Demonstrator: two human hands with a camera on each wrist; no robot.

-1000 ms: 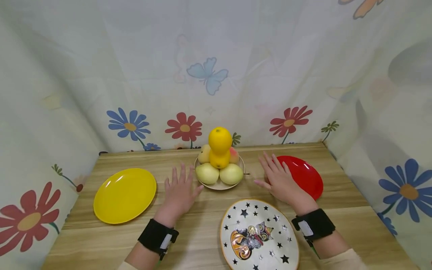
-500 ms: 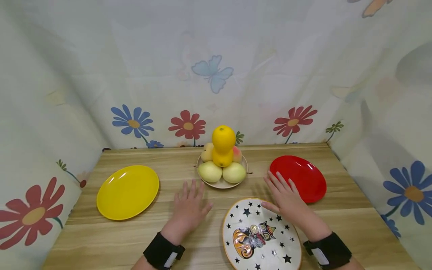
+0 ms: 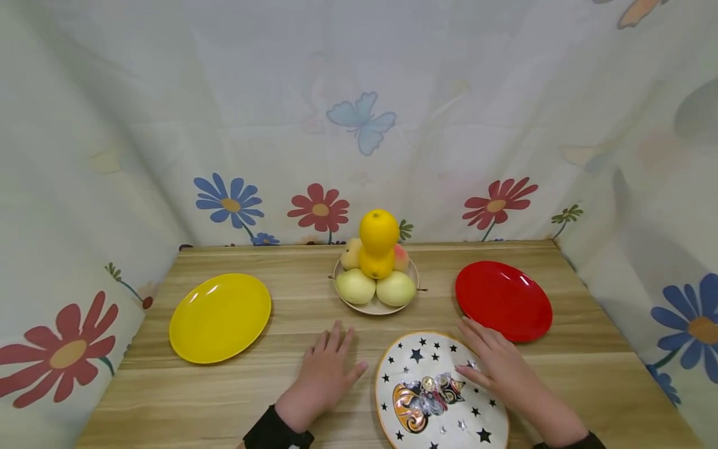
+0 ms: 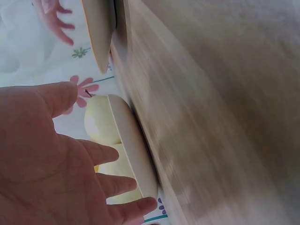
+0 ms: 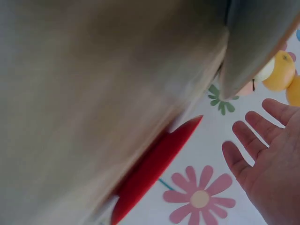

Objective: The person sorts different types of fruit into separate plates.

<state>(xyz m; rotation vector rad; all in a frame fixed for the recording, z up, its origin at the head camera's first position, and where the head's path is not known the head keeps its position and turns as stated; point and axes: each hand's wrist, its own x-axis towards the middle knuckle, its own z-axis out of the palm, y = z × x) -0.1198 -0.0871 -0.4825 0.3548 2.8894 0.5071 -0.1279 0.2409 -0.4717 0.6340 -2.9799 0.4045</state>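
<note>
My left hand [image 3: 328, 374] hovers with spread fingers, left of the star-patterned plate [image 3: 412, 349], which bears a cat picture. It holds nothing; the left wrist view shows its bare palm [image 4: 42, 164]. Over that plate's right side is my right hand [image 3: 502, 365], fingers stretched and holding nothing; the right wrist view shows it raised off the table. Beyond both hands stands a shallow cream bowl [image 3: 374, 308] of fruit. Two pale green pears [image 3: 356, 286] lie in front, two yellow oranges [image 3: 379, 229] are stacked above, and a pinkish peach [image 3: 401, 257] shows behind.
A yellow plate [image 3: 220, 318] lies on the left of the wooden table [image 3: 168, 399]. A red plate [image 3: 503, 300] lies on the right, just beyond my right fingertips. Flower-printed curtains [image 3: 269, 143] enclose the back and both sides.
Both hands have drawn back from beside the fruit bowl toward the near edge, the right one coming over the patterned plate. Plates and fruit keep their places; the head view has shifted slightly.
</note>
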